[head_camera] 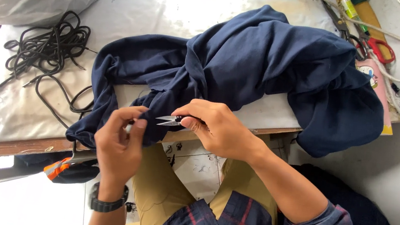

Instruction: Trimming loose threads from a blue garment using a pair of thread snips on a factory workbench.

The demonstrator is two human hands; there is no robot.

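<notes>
Your right hand [218,127] is closed around small thread snips [169,120], their blades pointing left at the navy fabric [247,62] your left hand [122,143] pinches at the near tabletop [172,7] edge. What the fingers grip is partly hidden. The fabric heaps across the tabletop, spilling over the right side. A black cord [50,48] tangles far left; red-handled scissors [371,44] lie far right, half covered.
</notes>
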